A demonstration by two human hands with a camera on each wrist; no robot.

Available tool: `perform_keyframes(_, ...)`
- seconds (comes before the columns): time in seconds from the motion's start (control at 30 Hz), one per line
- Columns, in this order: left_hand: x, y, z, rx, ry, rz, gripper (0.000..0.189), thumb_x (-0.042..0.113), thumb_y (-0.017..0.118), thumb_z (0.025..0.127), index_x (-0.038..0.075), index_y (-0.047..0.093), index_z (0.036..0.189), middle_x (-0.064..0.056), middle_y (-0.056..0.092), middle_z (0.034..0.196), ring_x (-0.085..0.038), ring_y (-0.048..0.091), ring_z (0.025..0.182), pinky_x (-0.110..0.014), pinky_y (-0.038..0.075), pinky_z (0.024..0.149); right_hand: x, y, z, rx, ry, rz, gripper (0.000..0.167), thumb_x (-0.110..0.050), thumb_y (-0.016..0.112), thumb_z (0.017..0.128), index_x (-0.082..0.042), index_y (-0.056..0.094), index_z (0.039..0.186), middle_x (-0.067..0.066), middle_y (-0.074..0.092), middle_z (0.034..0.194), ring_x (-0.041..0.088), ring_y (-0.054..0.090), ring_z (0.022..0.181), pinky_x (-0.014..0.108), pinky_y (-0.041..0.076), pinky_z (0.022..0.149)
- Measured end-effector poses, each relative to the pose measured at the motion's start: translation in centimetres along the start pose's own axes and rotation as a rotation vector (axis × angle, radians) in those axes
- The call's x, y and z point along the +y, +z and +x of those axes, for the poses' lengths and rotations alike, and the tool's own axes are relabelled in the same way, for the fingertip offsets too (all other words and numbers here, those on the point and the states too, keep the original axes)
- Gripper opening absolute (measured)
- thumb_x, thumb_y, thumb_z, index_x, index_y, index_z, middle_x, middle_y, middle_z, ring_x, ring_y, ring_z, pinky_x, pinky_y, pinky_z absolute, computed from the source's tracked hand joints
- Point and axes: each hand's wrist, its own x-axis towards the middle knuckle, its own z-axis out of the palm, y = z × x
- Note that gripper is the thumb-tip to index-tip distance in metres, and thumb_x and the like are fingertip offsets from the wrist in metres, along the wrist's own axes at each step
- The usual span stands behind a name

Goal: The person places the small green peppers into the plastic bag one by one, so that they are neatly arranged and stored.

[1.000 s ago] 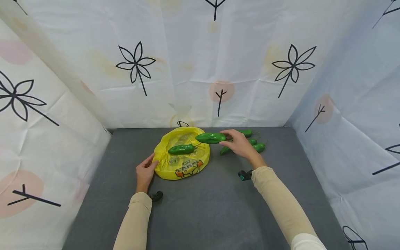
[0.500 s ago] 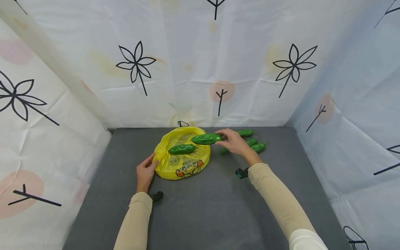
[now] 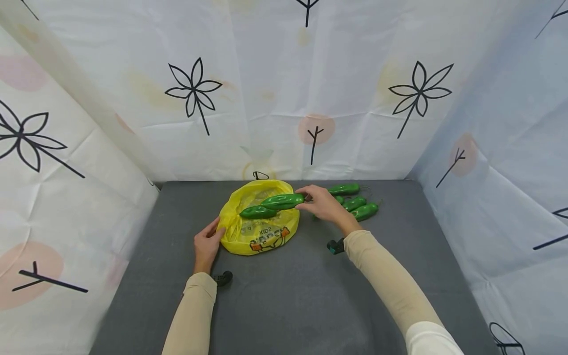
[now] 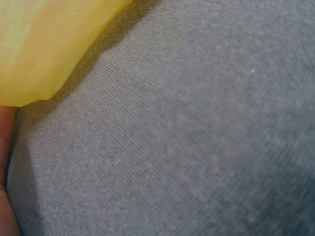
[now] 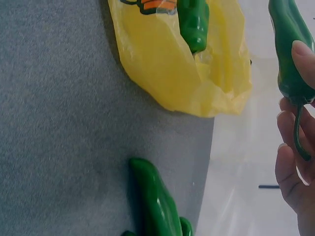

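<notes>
A yellow plastic bag (image 3: 230,224) lies with its mouth spread on the table, and one green pepper (image 3: 255,212) rests inside it. My left hand (image 3: 206,245) pinches the bag's left rim between thumb and fingers; the left wrist view catches only a strip of that hand below the yellow plastic (image 4: 44,44). Over the bag's right side, my right hand (image 3: 323,203) holds a second green pepper (image 3: 284,201) by its stem end, its tip pointing left. In the right wrist view the thumb presses this pepper (image 5: 288,54) and its curved stem hangs free.
Several more green peppers (image 3: 365,211) lie in a loose group right of the bag, partly behind my right hand. The dark grey table (image 3: 284,296) ends at a white printed cloth (image 3: 355,148) at the back and sides.
My right hand has carried its pepper left, from the bag's right edge to over the bag, partly in front of the pepper inside. The left hand stays at the rim.
</notes>
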Motion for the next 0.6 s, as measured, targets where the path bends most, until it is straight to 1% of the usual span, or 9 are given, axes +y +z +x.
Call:
perform_keyframes(0.1, 0.0, 0.0, 0.0, 0.002, -0.005, -0.004, 0.047, 0.033, 0.076, 0.093, 0.024, 0.066, 0.138, -0.007, 0.066, 0.141, -0.014, 0.062, 0.121, -0.002, 0.047, 0.083, -0.3, 0.4, 0.4, -0.01, -0.011, -0.025, 0.046, -0.029, 0.073, 0.095, -0.013, 0.063, 0.137, 0.008, 0.065, 0.128, 0.025, 0.065, 0.112, 0.043, 0.055, 0.096)
perform_keyframes(0.2, 0.0, 0.0, 0.0, -0.003, -0.011, -0.02, 0.048, 0.032, 0.076, 0.093, 0.023, 0.066, 0.139, -0.008, 0.066, 0.141, -0.013, 0.062, 0.122, -0.002, 0.047, 0.084, -0.6, 0.8, 0.6, -0.028, -0.002, -0.043, 0.047, -0.03, 0.073, 0.095, -0.012, 0.062, 0.138, 0.009, 0.065, 0.132, 0.026, 0.065, 0.114, 0.044, 0.055, 0.098)
perform_keyframes(0.33, 0.1, 0.0, -0.1, -0.013, -0.011, -0.041, 0.048, 0.031, 0.076, 0.093, 0.023, 0.066, 0.139, -0.009, 0.065, 0.142, -0.019, 0.061, 0.126, -0.001, 0.047, 0.083, -0.9, 1.3, 1.0, -0.048, 0.013, -0.066, 0.049, -0.03, 0.072, 0.096, -0.011, 0.061, 0.14, 0.01, 0.064, 0.135, 0.031, 0.065, 0.117, 0.045, 0.054, 0.098)
perform_keyframes(0.37, 0.2, 0.0, -0.1, -0.019, -0.021, -0.043, 0.048, 0.03, 0.076, 0.093, 0.022, 0.065, 0.14, -0.01, 0.064, 0.143, -0.021, 0.06, 0.128, -0.001, 0.046, 0.082, -1.0, 1.4, 1.1, -0.052, 0.014, -0.074, 0.049, -0.031, 0.072, 0.096, -0.011, 0.061, 0.14, 0.01, 0.064, 0.135, 0.031, 0.065, 0.117, 0.045, 0.054, 0.098)
perform_keyframes(0.47, 0.3, -0.1, -0.1, -0.026, -0.02, -0.053, 0.047, 0.028, 0.075, 0.094, 0.022, 0.065, 0.139, -0.01, 0.064, 0.142, -0.025, 0.059, 0.13, 0.0, 0.046, 0.082, -1.4, 1.8, 1.6, -0.058, 0.011, -0.104, 0.049, -0.032, 0.072, 0.096, -0.011, 0.061, 0.14, 0.01, 0.065, 0.133, 0.03, 0.066, 0.115, 0.044, 0.055, 0.097)
perform_keyframes(0.57, 0.3, -0.1, -0.1, -0.028, -0.02, -0.054, 0.047, 0.028, 0.075, 0.094, 0.021, 0.065, 0.139, -0.01, 0.065, 0.142, -0.025, 0.059, 0.131, -0.001, 0.046, 0.082, -1.7, 2.2, 2.1, -0.067, 0.015, -0.115, 0.049, -0.032, 0.072, 0.096, -0.011, 0.062, 0.139, 0.009, 0.066, 0.131, 0.025, 0.065, 0.114, 0.043, 0.055, 0.096)
perform_keyframes(0.6, 0.3, -0.1, -0.1, -0.024, -0.009, -0.055, 0.047, 0.029, 0.076, 0.093, 0.022, 0.066, 0.138, -0.01, 0.065, 0.141, -0.025, 0.06, 0.13, -0.001, 0.046, 0.082, -1.8, 2.4, 2.2, -0.072, 0.015, -0.117, 0.049, -0.032, 0.072, 0.096, -0.011, 0.062, 0.139, 0.009, 0.066, 0.13, 0.025, 0.065, 0.113, 0.043, 0.055, 0.095)
